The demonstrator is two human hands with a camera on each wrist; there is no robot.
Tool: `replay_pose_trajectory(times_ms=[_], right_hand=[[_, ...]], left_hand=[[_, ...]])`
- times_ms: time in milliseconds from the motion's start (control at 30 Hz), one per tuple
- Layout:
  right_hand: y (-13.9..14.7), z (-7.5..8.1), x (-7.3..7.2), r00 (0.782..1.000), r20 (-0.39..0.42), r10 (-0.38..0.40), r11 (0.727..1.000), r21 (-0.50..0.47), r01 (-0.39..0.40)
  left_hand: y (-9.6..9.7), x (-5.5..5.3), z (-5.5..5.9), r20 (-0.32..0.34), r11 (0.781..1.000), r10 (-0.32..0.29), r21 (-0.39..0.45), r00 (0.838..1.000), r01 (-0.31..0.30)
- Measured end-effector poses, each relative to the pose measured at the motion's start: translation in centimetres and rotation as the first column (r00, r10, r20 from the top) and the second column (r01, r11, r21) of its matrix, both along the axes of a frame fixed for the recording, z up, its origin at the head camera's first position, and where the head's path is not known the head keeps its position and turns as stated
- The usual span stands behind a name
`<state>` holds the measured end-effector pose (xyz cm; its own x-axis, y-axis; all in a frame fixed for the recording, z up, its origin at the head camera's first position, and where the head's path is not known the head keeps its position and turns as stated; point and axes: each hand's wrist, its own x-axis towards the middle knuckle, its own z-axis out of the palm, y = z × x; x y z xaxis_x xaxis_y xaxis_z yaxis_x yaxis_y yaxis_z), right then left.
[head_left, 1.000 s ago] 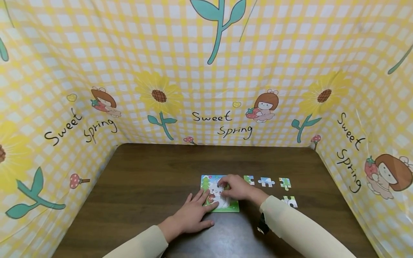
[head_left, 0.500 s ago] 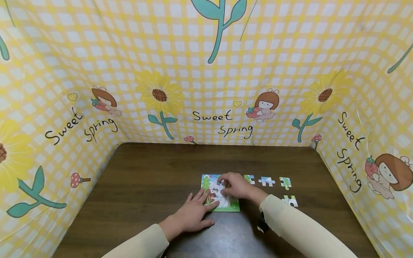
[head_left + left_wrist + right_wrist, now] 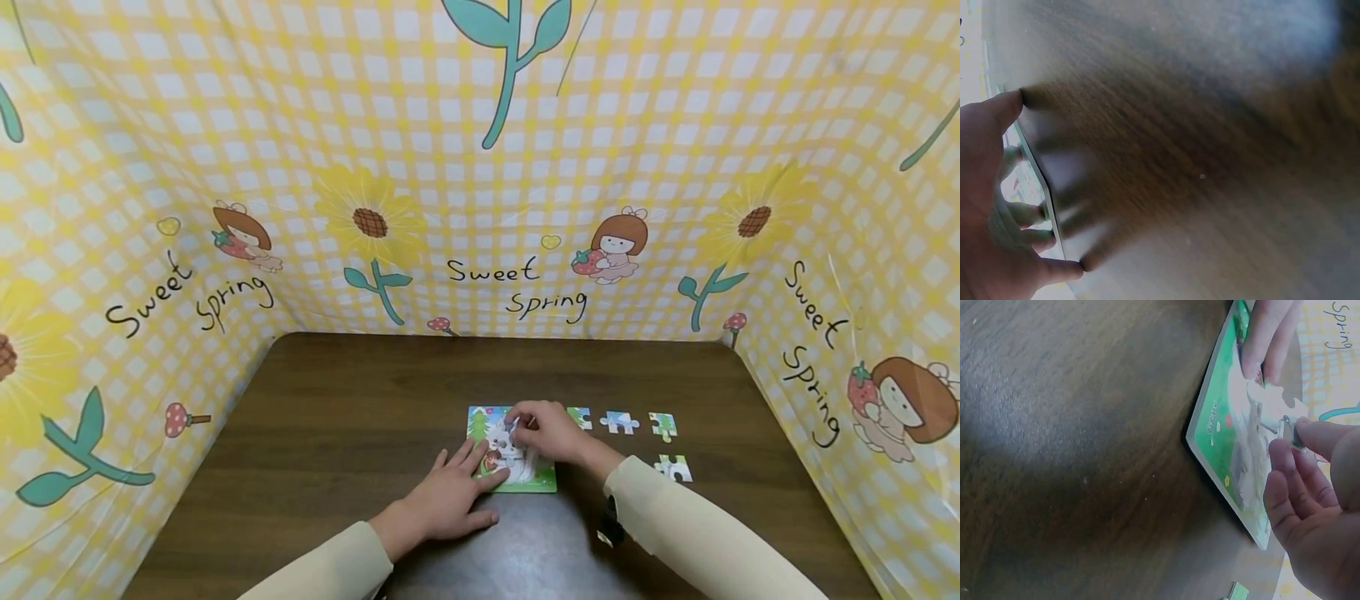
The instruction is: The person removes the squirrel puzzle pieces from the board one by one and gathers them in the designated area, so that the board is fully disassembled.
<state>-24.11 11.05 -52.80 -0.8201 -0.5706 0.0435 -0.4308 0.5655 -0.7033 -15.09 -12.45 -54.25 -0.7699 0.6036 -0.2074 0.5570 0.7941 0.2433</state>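
Observation:
A jigsaw puzzle board (image 3: pixel 540 483) lies on the table, with a white animal on a green and blue picture. My left hand (image 3: pixel 450 500) rests flat with straight, spread fingers over its near left edge, thumb on the wood. Above the board's upper right part, my right hand (image 3: pixel 551 429) has curled fingers. In the right wrist view, its thumb and fingers pinch a small puzzle piece (image 3: pixel 1287 429) that stands tilted over the picture. The right hand hides the board's upper right corner in the head view. The left wrist view shows the left fingertips along the board's edge.
Loose puzzle pieces lie right of the board: one partly behind the right hand (image 3: pixel 580 417), a blue-white piece (image 3: pixel 619 423), a green piece (image 3: pixel 662 426) and another (image 3: pixel 678 468) partly behind the right sleeve. A checked cloth (image 3: pixel 480 192) walls the dark wooden table (image 3: pixel 337 400).
My right thumb has moved up toward the index finger, and more of the white animal shows below it. My left hand stays in place.

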Motion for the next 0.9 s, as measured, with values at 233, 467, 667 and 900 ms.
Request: replay_pose_trajectory(times_ms=[233, 467, 667, 900], right_hand=[[1.7, 1.6, 0.5, 0.999, 0.034, -0.013, 0.998, -0.060, 0.016], [6.0, 2.5, 0.6, 0.994, 0.105, -0.042, 0.996, -0.073, 0.049], [10.4, 2.3, 1.2, 0.988, 0.127, -0.090, 0.994, -0.057, 0.098], [14.4, 1.9, 2.4, 0.986, 0.125, -0.107, 0.993, -0.040, 0.112]], left_hand=[[0.2, 0.1, 0.1, -0.005, 1.000, 0.000, -0.013, 1.000, 0.000], [0.2, 0.2, 0.3, -0.002, 1.000, 0.010, -0.004, 1.000, -0.010], [0.1, 0.3, 0.1, -0.029, 1.000, 0.003, 0.000, 1.000, -0.003], [0.1, 0.3, 0.0, -0.038, 1.000, -0.003, 0.012, 0.999, 0.003]])
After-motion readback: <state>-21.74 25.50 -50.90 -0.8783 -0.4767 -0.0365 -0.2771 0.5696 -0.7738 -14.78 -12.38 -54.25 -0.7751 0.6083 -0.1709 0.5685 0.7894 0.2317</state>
